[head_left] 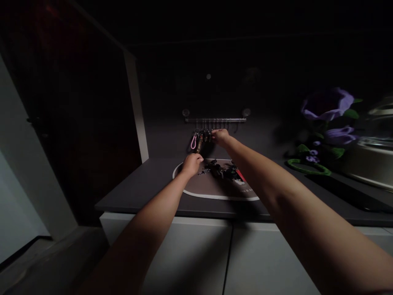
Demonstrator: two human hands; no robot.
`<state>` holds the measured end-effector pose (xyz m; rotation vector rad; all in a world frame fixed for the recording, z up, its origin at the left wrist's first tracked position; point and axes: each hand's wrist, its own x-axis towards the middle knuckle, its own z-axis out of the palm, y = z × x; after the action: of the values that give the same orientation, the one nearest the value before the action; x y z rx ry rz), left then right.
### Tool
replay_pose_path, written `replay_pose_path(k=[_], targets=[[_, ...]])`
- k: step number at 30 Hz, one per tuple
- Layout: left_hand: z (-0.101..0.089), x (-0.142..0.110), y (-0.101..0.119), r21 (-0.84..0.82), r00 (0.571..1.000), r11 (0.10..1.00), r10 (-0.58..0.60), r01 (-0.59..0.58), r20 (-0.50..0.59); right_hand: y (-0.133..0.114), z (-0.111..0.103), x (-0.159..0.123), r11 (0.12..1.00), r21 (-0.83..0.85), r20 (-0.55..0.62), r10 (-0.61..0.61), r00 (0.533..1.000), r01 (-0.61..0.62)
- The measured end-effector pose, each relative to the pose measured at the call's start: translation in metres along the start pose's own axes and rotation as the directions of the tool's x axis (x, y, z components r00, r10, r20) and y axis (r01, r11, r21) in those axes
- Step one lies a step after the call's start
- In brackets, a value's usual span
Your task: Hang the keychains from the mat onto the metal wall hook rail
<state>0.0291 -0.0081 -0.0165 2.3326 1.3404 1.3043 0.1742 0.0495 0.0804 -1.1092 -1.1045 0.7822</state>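
Observation:
A clear rail (215, 120) with a row of small hooks is fixed to the dark wall. Keys with a pink loop (193, 142) and a dark patterned strap (199, 143) hang from its left part. My right hand (220, 136) is up at the hooks, its fingertips pinched beside the hanging key rings; what they grip is too small to make out. Lower and to the left, my left hand (192, 164) is closed just under the strap's lower end. Whether it grips the strap is unclear. More bunches of keys (221, 170) lie on the mat below.
A brown mat with a white rim (208, 197) lies on the dark countertop (132, 192). To the right are purple craft flowers (328, 104), a green ring (308, 167), a dark flat object (346, 190) and a pale rounded appliance (373, 159). White cabinet fronts (190, 254) stand below.

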Motion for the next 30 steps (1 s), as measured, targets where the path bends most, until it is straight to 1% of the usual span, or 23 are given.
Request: replay_pose_path(k=[4, 8, 11, 16, 18, 20, 22, 24, 27, 30], targets=[[0.000, -0.001, 0.001, -0.009, 0.998, 0.999, 0.039, -0.039, 0.050, -0.004, 0.000, -0.007, 0.999, -0.036, -0.007, 0.040, 0.999, -0.040], [0.001, -0.002, 0.002, -0.012, 0.992, 0.996, 0.094, -0.093, 0.088, -0.005, 0.000, -0.014, 0.998, -0.058, -0.008, 0.019, 1.000, -0.020], [0.001, -0.003, 0.002, -0.001, 0.979, 0.990, 0.142, -0.144, 0.145, -0.002, -0.001, -0.021, 0.998, -0.066, 0.013, 0.005, 1.000, -0.004], [0.002, -0.003, 0.001, 0.032, 0.957, 0.977, 0.197, -0.209, 0.211, 0.014, -0.008, -0.038, 0.994, -0.102, 0.058, -0.024, 0.998, 0.029], [0.002, -0.004, 0.001, 0.051, 0.952, 0.974, 0.205, -0.222, 0.229, 0.023, -0.013, -0.047, 0.986, -0.149, 0.061, -0.063, 0.996, 0.072], [0.003, -0.004, 0.002, 0.071, 0.943, 0.967, 0.220, -0.244, 0.248, 0.031, -0.020, -0.057, 0.966, -0.231, 0.049, -0.107, 0.993, 0.116], [0.003, -0.005, 0.004, 0.098, 0.936, 0.959, 0.231, -0.265, 0.265, 0.038, -0.027, -0.068, 0.929, -0.333, 0.052, -0.154, 0.987, 0.163], [0.003, -0.006, 0.005, 0.122, 0.931, 0.953, 0.235, -0.277, 0.281, 0.043, -0.034, -0.080, 0.872, -0.445, 0.076, -0.192, 0.978, 0.206], [0.002, -0.008, 0.007, 0.139, 0.927, 0.950, 0.231, -0.281, 0.296, 0.048, -0.042, -0.095, 0.743, -0.611, 0.151, -0.230, 0.961, 0.274], [0.002, -0.009, 0.007, 0.145, 0.925, 0.948, 0.232, -0.285, 0.301, 0.051, -0.047, -0.106, 0.602, -0.726, 0.235, -0.236, 0.943, 0.332]])
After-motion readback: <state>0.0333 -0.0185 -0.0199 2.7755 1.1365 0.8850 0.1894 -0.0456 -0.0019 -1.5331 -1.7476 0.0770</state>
